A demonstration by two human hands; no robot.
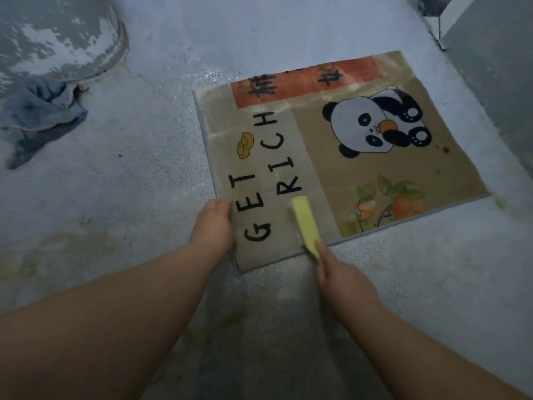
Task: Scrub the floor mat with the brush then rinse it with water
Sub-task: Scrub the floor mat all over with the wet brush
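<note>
Right hand (343, 272) holds brush (306, 226) on mat (317, 168) ("GET RICH").

Loses the near end of the yellow plastic brush (306, 223) inside the right hand (344, 280); bristles out of sight beneath it. Covers the near left edge of the beige panda-printed floor mat (326, 180) with the left hand (214, 226), fingertips unseen. Cuts the flaking grey round drum (57, 39) at the picture's top left corner.

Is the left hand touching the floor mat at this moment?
Touching. The head view shows the left hand resting on the floor mat at its left edge, beside the letters G and E, with no gap visible.
</note>
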